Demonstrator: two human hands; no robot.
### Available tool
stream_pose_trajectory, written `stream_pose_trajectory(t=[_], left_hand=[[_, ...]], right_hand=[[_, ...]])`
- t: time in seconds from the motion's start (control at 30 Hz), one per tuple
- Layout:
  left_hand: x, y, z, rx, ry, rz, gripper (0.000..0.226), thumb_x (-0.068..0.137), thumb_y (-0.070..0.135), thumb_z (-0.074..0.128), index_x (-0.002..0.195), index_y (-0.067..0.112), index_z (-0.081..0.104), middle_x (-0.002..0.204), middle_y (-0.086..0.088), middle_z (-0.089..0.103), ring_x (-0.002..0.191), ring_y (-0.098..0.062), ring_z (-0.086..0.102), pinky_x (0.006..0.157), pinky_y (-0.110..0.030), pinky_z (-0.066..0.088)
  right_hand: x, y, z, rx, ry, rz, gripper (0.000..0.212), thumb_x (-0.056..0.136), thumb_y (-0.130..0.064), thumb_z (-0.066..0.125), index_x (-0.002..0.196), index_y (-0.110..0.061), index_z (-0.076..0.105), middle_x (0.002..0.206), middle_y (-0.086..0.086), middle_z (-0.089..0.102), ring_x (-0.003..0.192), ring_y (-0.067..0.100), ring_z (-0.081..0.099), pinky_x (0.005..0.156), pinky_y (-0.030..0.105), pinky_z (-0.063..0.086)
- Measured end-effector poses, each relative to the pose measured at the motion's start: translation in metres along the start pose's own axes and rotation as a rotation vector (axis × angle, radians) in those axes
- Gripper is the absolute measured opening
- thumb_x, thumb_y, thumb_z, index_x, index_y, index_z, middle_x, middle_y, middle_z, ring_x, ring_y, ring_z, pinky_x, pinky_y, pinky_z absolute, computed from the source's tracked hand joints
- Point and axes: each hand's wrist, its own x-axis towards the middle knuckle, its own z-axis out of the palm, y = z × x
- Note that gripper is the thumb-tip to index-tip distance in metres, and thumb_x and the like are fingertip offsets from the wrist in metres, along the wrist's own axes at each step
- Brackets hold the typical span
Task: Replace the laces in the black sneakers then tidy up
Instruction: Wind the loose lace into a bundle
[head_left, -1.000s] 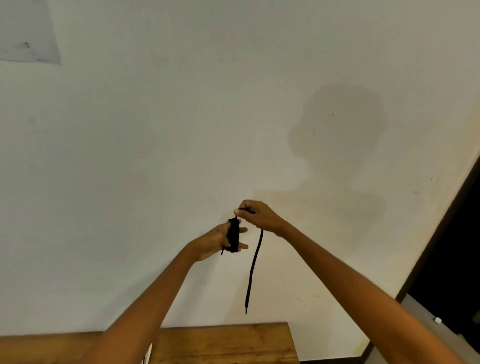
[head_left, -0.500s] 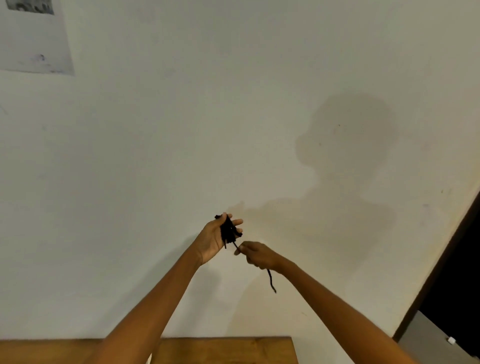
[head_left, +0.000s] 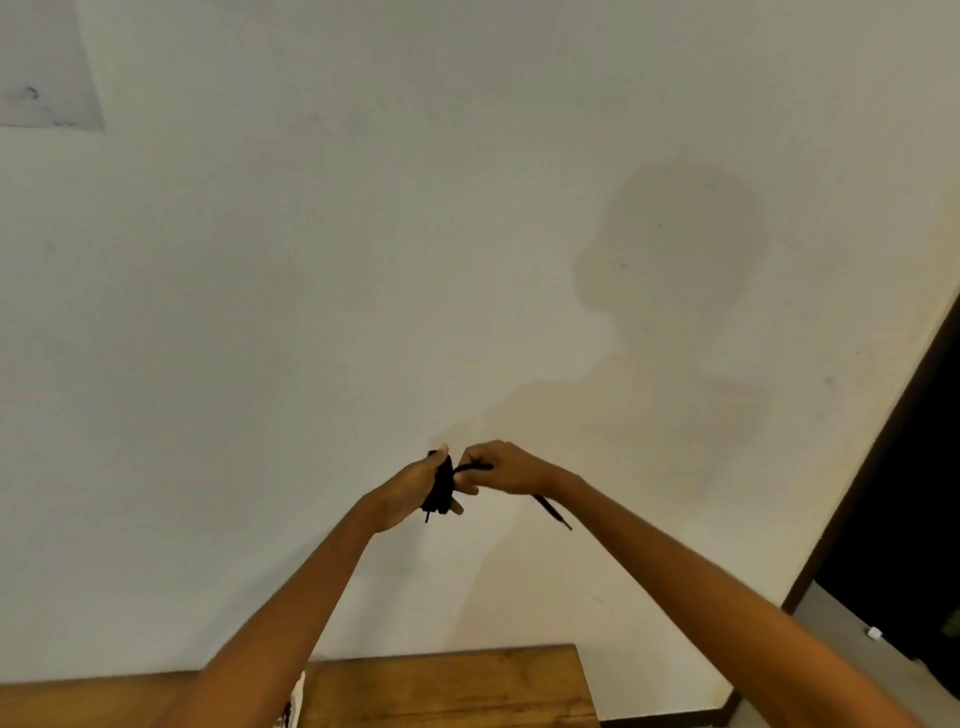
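Head view is showing both of my arms raised in front of a plain white wall (head_left: 311, 312), with two hands meeting at the centre of the frame. I am counting one black lace (head_left: 441, 486), most of it wound into a single bundle. My left hand (head_left: 410, 493) is holding that bundle: the coil is lying across my fingers, with my thumb up at its top end, so the hand is clamped on the lace. My right hand (head_left: 506, 467) is sitting just beside the left, its fingers curled and pinching the free run of the same lace where it is leaving the bundle. One loose tail is passing under my right hand and sticking out below my right wrist, slanting down and to the right. A second, very short end is hanging below the bundle at my left palm.

Below my arms, one wooden table (head_left: 467, 686) is showing along the bottom edge. One grey sheet of paper (head_left: 47, 67) is fixed to the wall at the upper left. One dark doorway (head_left: 904, 519) is running along the right edge. I am not seeing any sneakers here.
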Motion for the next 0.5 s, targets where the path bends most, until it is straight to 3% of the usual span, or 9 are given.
stream_pose_trajectory(t=[0.07,0.13,0.3,0.4,0.5], left_hand=[[-0.007,0.000,0.001,-0.064,-0.178,-0.019,0.055,0.098,0.052,0.006,0.126,0.023,0.044,0.115,-0.020,0.064,0.073,-0.022,0.064,0.075,-0.029,0.050],[-0.011,0.001,0.003,-0.156,-0.238,-0.028,0.063,0.097,0.054,0.011,0.130,0.013,0.043,0.109,-0.019,0.065,0.067,-0.020,0.060,0.070,-0.029,0.050],[-0.015,0.015,0.003,-0.349,-0.316,0.036,0.056,0.099,0.041,0.024,0.126,0.001,0.052,0.072,-0.008,0.053,0.053,-0.017,0.045,0.061,-0.029,0.042],[-0.010,0.019,0.003,-0.532,-0.240,0.128,0.045,0.099,0.032,0.030,0.121,0.002,0.055,0.064,-0.004,0.041,0.050,-0.014,0.038,0.060,-0.028,0.041],[0.004,0.013,0.004,-0.770,0.030,0.236,0.029,0.097,0.019,0.038,0.115,0.004,0.054,0.068,-0.004,0.052,0.052,-0.015,0.049,0.061,-0.028,0.049]], right_hand=[[0.002,-0.006,-0.015,0.066,0.044,0.031,0.024,0.096,-0.033,0.054,0.087,-0.010,0.060,0.066,-0.008,0.047,0.057,0.003,0.042,0.047,0.009,0.033],[0.004,-0.004,-0.023,0.153,0.091,0.058,0.027,0.095,-0.036,0.054,0.079,-0.014,0.055,0.064,-0.006,0.043,0.054,0.005,0.039,0.044,0.011,0.031],[0.011,0.015,-0.009,0.346,0.212,0.141,0.023,0.094,-0.038,0.055,0.087,-0.016,0.054,0.065,-0.007,0.043,0.055,0.006,0.037,0.047,0.017,0.030],[0.012,0.024,0.019,0.502,0.289,0.181,0.013,0.099,-0.027,0.048,0.095,-0.014,0.051,0.071,-0.002,0.047,0.054,0.008,0.037,0.045,0.018,0.031],[0.011,0.025,0.049,0.540,0.272,0.271,0.012,0.100,-0.022,0.044,0.100,-0.014,0.052,0.076,0.000,0.049,0.056,0.009,0.040,0.047,0.019,0.034]])
